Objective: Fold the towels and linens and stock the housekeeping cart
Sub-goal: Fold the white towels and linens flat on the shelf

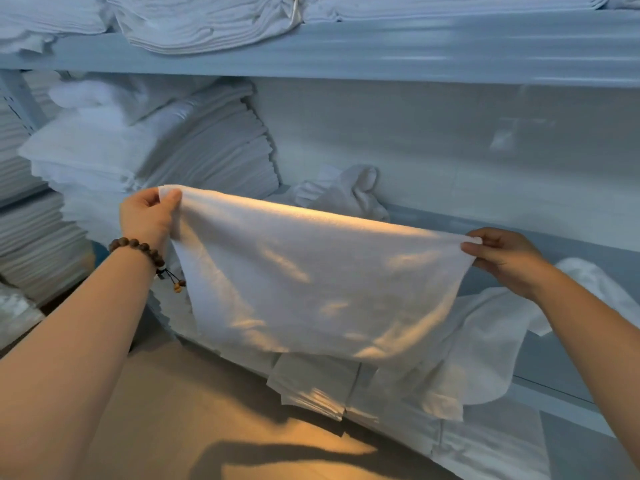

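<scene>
Head view, the only one.

White towel [311, 278]: held up in the air in front of the shelving, spread flat and facing the camera. The long axis runs left to right along the taut top edge. That edge slopes, with the left corner higher in frame than the right. The rest hangs straight down and the bottom edge sags loosely.

Left hand [147, 216]: closed in a pinch on the towel's top left corner, thumb on the near side and fingers curled behind. There is a brown bead bracelet [138, 247] on that wrist.

Right hand [505, 258]: closed in a pinch on the top right corner, thumb on top and fingers curled under. Both forearms are bare and stretched forward.

Surroundings:
- The towel's lower part hangs in front of loose white linen [485, 344] that spills over the front edge of the lower shelf [571, 258].
- A crumpled white cloth [349, 192] lies on that shelf behind the towel's top edge.
- A tall stack of folded linens [194, 143] stands at the left of the shelf, just behind the left hand.
- More folded linen [207, 19] sits on the upper shelf [346, 50].
- Tan floor [207, 410] shows below, with shadows on it.
</scene>
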Demonstrator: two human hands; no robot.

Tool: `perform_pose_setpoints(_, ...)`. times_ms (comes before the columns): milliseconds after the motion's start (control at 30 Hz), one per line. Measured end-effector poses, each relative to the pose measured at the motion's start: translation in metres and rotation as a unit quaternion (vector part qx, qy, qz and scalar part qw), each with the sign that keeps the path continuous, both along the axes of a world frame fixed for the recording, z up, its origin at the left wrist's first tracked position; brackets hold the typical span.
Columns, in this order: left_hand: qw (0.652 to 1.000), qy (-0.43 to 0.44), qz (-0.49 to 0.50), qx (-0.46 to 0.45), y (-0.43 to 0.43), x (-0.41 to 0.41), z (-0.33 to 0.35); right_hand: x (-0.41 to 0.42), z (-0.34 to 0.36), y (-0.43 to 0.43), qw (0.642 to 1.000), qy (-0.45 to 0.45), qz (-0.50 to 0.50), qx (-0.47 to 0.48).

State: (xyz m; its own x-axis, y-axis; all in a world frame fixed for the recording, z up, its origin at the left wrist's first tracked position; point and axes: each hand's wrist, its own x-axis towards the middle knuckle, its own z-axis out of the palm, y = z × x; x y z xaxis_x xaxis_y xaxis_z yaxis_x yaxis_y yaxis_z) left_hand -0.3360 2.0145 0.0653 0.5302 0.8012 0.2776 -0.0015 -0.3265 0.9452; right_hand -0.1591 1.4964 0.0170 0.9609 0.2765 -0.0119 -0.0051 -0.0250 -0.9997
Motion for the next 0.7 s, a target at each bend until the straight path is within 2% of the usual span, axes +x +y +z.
perform_pose_setpoints(133,1.0,0.005,0.003,0.002,0.006,-0.003,0.0,-0.005,-0.001,0.007,0.998,-0.018,-0.013,-0.056)
perform_pose_setpoints(233,0.998,0.027,-0.026,0.054,-0.005,-0.001,0.002,-0.012,0.002,0.025,0.984,-0.098,-0.046,-0.143)
perform_pose_setpoints(333,0.988,0.032,-0.106,0.111,-0.034,0.011,0.006,-0.025,0.016,0.056,0.966,-0.185,-0.025,-0.177)
perform_pose_setpoints(467,0.952,0.048,-0.245,0.176,-0.095,0.031,0.018,-0.048,0.039,0.103,0.943,-0.267,0.04,-0.192)
perform_pose_setpoints(600,0.91,0.064,-0.37,0.174,-0.146,0.041,0.02,-0.059,0.049,0.135,0.924,-0.317,0.046,-0.211)
perform_pose_setpoints(700,0.882,0.067,-0.444,0.144,-0.174,0.045,0.008,-0.068,0.046,0.151,0.931,-0.318,0.043,-0.175)
